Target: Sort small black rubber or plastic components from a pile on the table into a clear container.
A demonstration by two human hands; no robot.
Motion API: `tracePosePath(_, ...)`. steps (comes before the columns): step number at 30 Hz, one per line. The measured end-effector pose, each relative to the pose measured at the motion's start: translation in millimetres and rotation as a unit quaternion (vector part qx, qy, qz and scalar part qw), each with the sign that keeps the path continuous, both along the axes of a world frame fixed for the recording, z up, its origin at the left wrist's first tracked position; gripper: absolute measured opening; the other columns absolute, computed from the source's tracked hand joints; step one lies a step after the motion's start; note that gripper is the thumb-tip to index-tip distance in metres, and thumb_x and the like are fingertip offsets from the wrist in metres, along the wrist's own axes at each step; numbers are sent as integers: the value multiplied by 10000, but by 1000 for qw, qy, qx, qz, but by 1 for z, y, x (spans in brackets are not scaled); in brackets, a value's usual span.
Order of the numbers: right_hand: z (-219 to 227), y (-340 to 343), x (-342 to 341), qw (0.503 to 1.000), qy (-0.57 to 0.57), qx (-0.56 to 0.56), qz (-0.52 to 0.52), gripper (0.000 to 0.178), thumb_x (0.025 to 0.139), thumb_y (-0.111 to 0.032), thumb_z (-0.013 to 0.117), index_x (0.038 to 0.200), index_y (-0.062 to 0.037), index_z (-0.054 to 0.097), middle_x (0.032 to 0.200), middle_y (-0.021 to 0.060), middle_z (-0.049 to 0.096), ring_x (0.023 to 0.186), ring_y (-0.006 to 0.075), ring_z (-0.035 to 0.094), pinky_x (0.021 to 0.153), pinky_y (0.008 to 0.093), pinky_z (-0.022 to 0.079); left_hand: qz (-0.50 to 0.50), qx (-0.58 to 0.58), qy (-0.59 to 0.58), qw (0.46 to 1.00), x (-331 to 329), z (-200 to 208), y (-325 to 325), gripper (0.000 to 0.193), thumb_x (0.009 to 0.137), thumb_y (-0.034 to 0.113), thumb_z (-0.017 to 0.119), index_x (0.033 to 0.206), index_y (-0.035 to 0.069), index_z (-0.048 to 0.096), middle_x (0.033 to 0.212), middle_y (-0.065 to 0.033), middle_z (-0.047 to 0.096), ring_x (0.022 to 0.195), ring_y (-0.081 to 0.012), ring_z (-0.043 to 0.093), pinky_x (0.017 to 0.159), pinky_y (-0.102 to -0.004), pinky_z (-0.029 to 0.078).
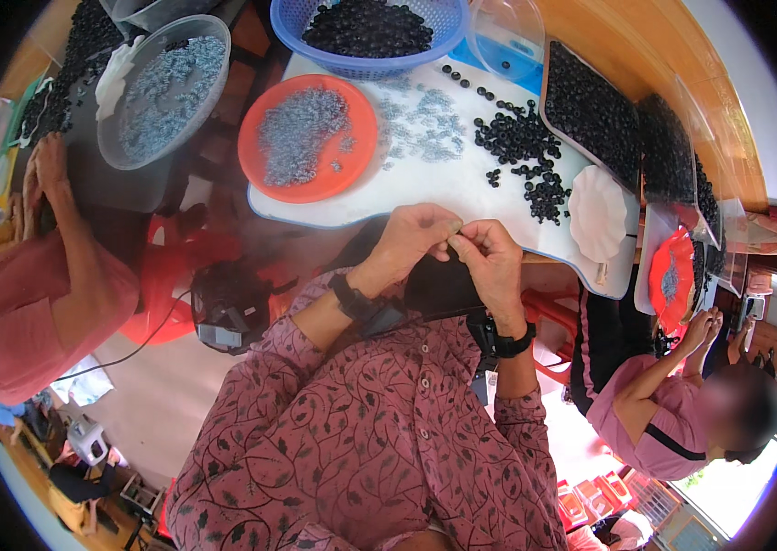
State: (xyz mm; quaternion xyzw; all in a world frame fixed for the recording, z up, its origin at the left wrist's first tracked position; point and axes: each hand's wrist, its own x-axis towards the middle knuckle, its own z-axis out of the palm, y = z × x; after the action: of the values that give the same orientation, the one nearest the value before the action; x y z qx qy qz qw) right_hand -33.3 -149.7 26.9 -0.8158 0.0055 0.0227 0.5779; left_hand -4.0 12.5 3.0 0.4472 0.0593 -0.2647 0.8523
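Note:
Just off the front edge of the white table [315, 214], my left hand [414, 237] and my right hand [493, 264] meet fingertip to fingertip. Both are closed in a pinch, and whatever lies between the fingers is hidden or too small to make out. Beyond my left hand sits an orange-red plate [363, 129] heaped with small bluish-grey clear pieces [301, 133]. More clear pieces [434, 129] lie loose to its right. Small round black parts [517, 138] are scattered past my right hand, with a white scalloped dish [598, 213] beside them.
A blue-purple basket [370, 66] of black parts stands at the back, next to a clear bowl [508, 37]. Trays of black parts [591, 110] fill the right side. A person [49, 303] works at left, another [655, 413] at right. A red stool [549, 321] is below.

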Motion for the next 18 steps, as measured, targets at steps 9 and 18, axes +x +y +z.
tracePosePath(9, 13, -4, -2, 995, 61, 73, 11, 133, 857, -54, 713, 896, -11, 593, 761, -2, 615, 641, 45, 554, 561, 193, 460, -77, -19, 13, 997, 2, -9, 5, 224, 928, 145, 640, 1042, -47, 644, 883, -53, 644, 713, -97, 607, 608, -244, 576)
tracePosePath(18, 2, -16, 11, 991, 13, 123, -58, 94, 857, -17, 683, 920, -4, 615, 763, 4, 619, 641, 50, 550, 567, 206, 459, -44, -170, 51, 983, 9, 0, 9, 218, 960, 126, 593, 1099, -32, 650, 908, -58, 665, 731, -80, 630, 706, -252, 589)
